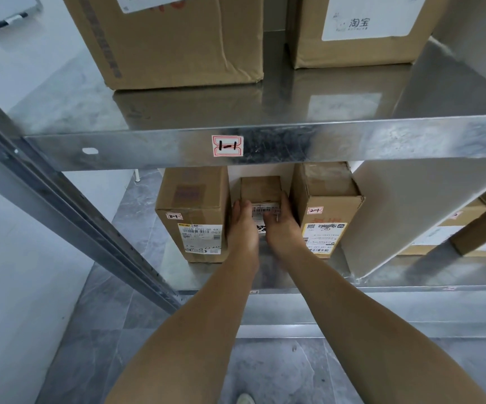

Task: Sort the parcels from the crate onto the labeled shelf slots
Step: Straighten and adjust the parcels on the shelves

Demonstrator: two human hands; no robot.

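A small cardboard parcel (260,189) with a white shipping label stands on the lower metal shelf (294,282), between two taller parcels. My left hand (241,225) presses on its left front side and my right hand (282,225) grips its right side. The taller parcel on the left (195,211) and the taller one on the right (327,205) each carry a small sticker reading 2-1. The upper shelf's front edge bears a sticker reading 1-1 (227,145).
Two large cardboard boxes, one at the left (172,39) and one at the right (361,30), sit on the upper shelf. A metal upright (61,205) runs diagonally at left. A white panel (405,211) and more boxes (446,231) stand at right. Grey tiled floor lies below.
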